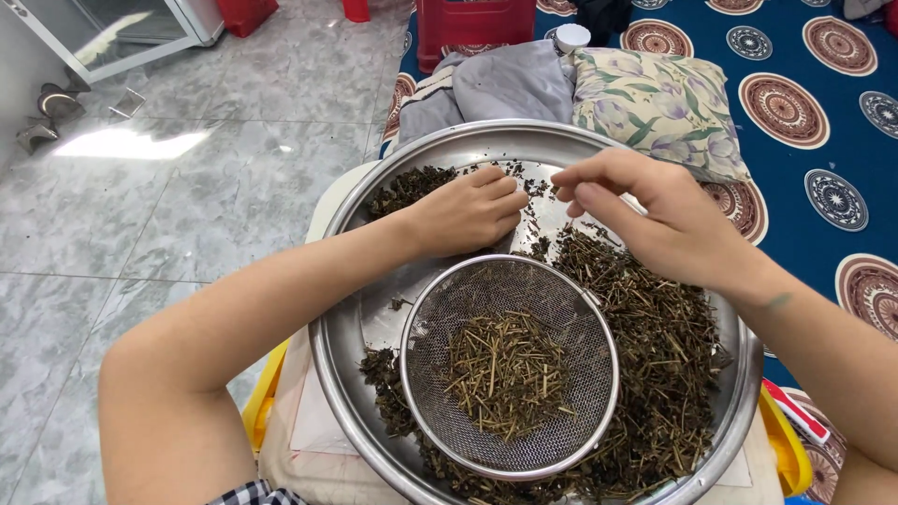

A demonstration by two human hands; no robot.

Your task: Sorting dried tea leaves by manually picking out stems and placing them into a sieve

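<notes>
Left hand (468, 210) sat curled, knuckles down, on the bare steel of the big round metal basin (369, 323), fingers closed loosely into a near-fist beside a small dark heap of dried herb bits (412, 187); whether anything was pinched inside could not be told. Right hand (645, 220) hovered over the far side of the basin, thumb and forefinger drawn together at the tips, other fingers bent, possibly nipping a tiny piece, too small to confirm. Main pile of dried stems and leaves (655, 355) filled the right half of the basin. A round wire-mesh sieve (510, 365) rested inside the basin, touching the pile, holding a small clump of paler sorted stems (505, 369).

Risks, as judged: the sieve sat tilted on loose material, so a nudge from either wrist could tip it and mix sorted stems back in. The basin overhung a yellow stool (781, 444) and could rock.

Surroundings: grey marble-look tile floor (159, 206) to the left, blue patterned mat (804, 187) to the right, floral pillow (659, 108) and grey cloth (510, 84) beyond the basin, red plastic stool (472, 23) behind.
</notes>
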